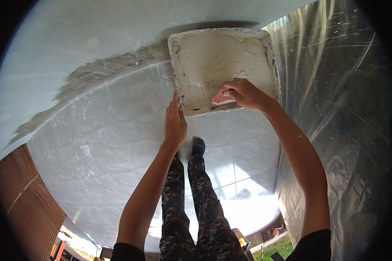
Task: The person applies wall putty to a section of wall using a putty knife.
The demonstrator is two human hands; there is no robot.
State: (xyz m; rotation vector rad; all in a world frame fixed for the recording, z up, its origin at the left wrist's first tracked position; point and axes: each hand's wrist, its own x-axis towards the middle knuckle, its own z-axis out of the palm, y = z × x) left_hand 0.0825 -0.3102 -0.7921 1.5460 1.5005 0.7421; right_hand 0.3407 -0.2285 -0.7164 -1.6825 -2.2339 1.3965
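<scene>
A wide, shallow rectangular tub (173, 56) with a smeared rim stands out in front of me, well above the floor. Off-white plaster-like paste (222, 52) fills most of it, thinner along the near side. My right hand (247, 94) reaches over the tub's near edge, fingers and thumb pinched round a pink flat scraper (222, 96). White paste coats the scraper's lower edge, which is down in the tub. At the near left corner, my left hand (175, 125) grips the tub's side, fingers straight along the outside. What supports the tub underneath is hidden.
Grey tiled floor (130, 130), spotted white, spreads below, where one dark shoe (198, 147) shows. A pale wall (96, 35) with a rough grey strip along its foot rises beyond. Clear plastic sheeting (335, 108) hangs on the right; a brown ribbed panel (26, 191) is at left.
</scene>
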